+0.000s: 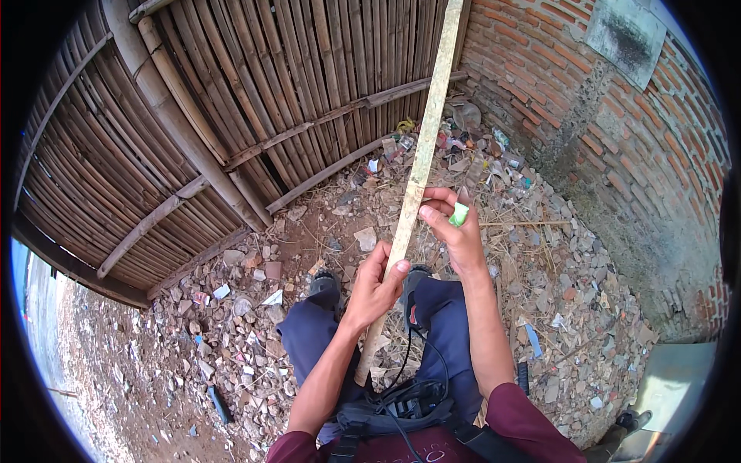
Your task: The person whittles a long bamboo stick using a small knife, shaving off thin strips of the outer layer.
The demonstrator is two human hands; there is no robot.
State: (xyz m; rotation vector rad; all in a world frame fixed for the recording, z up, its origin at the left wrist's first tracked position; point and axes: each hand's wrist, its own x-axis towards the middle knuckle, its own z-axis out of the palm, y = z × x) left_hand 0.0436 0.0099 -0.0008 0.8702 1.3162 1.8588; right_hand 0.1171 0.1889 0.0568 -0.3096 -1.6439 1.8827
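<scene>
Hands hold a slat and green-handled tool above rubble

Ground: bare brown earth, densely strewn with broken stone.
Litter: mixed scraps, several colours, gathered at far corner.
Dry stalks: scattered, right of centre.
Blue strip: among stones, right side.
Dark elongated piece: lower left, material undetermined.

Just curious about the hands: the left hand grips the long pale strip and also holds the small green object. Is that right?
Not quite: the head view shows the small green object in the right hand. The left hand does grip the long pale strip.
</scene>
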